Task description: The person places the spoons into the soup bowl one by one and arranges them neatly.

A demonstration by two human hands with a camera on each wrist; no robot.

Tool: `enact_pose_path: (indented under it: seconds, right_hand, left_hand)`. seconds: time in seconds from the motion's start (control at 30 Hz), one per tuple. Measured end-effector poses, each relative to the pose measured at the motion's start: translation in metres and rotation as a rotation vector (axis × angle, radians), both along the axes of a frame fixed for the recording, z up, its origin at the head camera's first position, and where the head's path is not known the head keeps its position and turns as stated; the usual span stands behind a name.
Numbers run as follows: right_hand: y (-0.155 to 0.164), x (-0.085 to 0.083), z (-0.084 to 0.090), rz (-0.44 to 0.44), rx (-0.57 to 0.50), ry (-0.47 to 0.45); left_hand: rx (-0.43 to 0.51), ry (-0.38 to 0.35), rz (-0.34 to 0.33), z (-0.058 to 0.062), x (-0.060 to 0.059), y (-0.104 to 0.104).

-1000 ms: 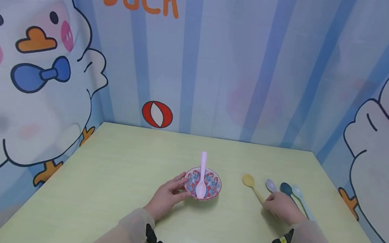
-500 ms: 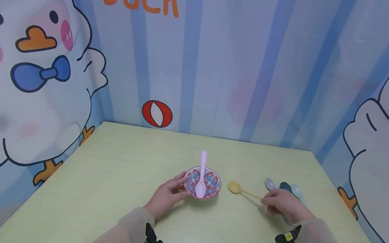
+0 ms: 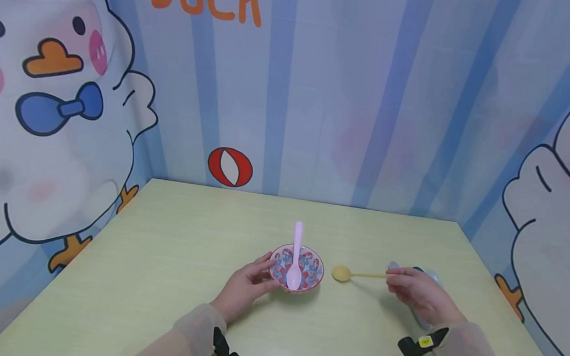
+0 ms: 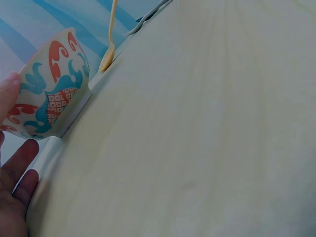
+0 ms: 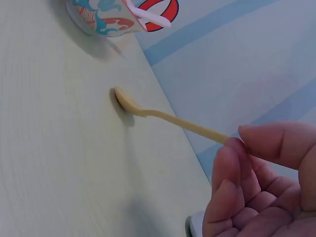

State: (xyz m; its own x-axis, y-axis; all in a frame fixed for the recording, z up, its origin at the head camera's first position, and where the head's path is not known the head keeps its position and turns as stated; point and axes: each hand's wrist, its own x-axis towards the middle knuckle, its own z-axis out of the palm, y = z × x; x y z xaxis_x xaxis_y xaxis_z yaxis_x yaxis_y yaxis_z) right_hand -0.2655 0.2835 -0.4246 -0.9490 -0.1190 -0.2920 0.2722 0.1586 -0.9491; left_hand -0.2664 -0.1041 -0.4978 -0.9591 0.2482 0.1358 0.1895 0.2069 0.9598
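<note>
In the head view my left hand (image 3: 245,288) holds a small bowl (image 3: 310,279) at its left side, fingers on the rim and thumb at the near edge. The bowl has a red and blue pattern and stands upright on the table. A pink spoon (image 3: 296,256) leans inside it, handle up past the far rim. My right hand (image 3: 423,292) pinches the handle end of a yellow spoon (image 5: 187,126) between thumb and fingers. The handle slopes up from the spoon's bowl, which is low at the table, just right of the patterned bowl.
Several more spoons lie on the pale yellow table (image 3: 187,221), mostly hidden behind my right hand; a lilac spoon (image 3: 393,265) and a light blue spoon (image 3: 436,277) peek out. A printed cloth backdrop (image 3: 321,92) rises behind the table and along both sides.
My right hand has swung the yellow spoon leftward, from slanting among the other spoons to pointing at the bowl, and raised its handle end. The left hand and bowl have stayed put.
</note>
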Motion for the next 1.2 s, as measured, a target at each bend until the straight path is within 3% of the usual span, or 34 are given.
enact_pose_path:
  seconds: [0.17,0.57,0.9,1.0,1.2]
  right_hand:
    - [-0.006,0.001,0.000,-0.092,-0.131,-0.003]
    - [-0.027,-0.003,-0.004,-0.256,-0.228,0.061]
    - [-0.038,-0.007,-0.007,-0.373,-0.217,0.129]
    - [-0.039,-0.009,-0.007,-0.394,-0.231,0.129]
    - [-0.041,-0.010,-0.007,-0.400,-0.261,0.109]
  left_hand:
    - [-0.006,0.003,-0.004,-0.002,-0.001,-0.001]
    - [0.008,-0.002,-0.004,-0.002,0.000,-0.001]
    - [-0.013,-0.014,-0.006,0.028,0.016,0.003]
    - [-0.013,-0.012,-0.003,0.024,0.014,0.003]
    - [-0.010,0.000,0.005,0.002,0.002,0.001]
